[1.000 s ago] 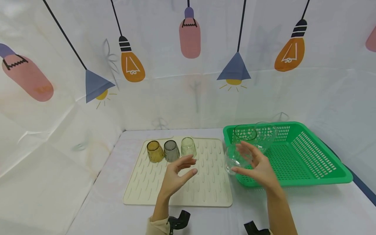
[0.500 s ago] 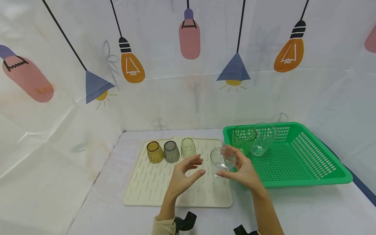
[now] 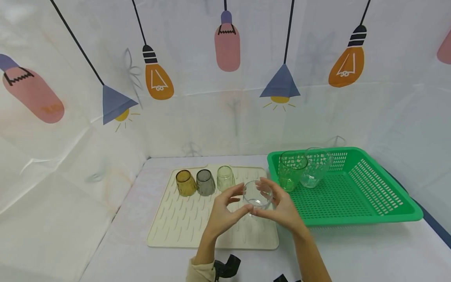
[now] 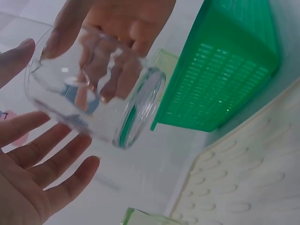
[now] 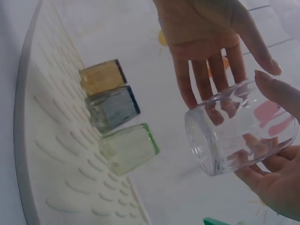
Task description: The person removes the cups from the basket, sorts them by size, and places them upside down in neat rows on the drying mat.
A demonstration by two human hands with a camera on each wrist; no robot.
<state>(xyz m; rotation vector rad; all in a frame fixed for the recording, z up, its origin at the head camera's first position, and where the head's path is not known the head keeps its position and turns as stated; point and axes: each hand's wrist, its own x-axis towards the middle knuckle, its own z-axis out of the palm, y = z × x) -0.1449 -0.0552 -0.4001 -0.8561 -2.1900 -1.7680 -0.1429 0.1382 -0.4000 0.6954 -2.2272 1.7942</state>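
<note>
My right hand (image 3: 282, 205) holds a clear drinking glass (image 3: 256, 197) above the right part of the cream ridged mat (image 3: 183, 231). Its thumb and fingers lie around the glass. On the other side, my left hand (image 3: 224, 211) reaches the same glass with its fingers extended, fingertips right at the wall in the left wrist view. Both thumbs meet near the rim. In the right wrist view the thick base of the glass (image 5: 204, 140) points toward the mat. An amber glass (image 3: 186, 183), a grey glass (image 3: 206, 182) and a pale green glass (image 3: 226, 178) stand in a row on the mat.
Right of the mat stands a green plastic basket (image 3: 380, 217) with slotted walls. A green glass (image 3: 290, 172) and a clear glass (image 3: 315, 168) lean inside its left end. Behind the table hangs a white sheet (image 3: 211, 125) printed with lamps.
My right hand has carried the clear glass left from the basket's edge to over the mat. My left hand has moved a little right and come up against the glass.
</note>
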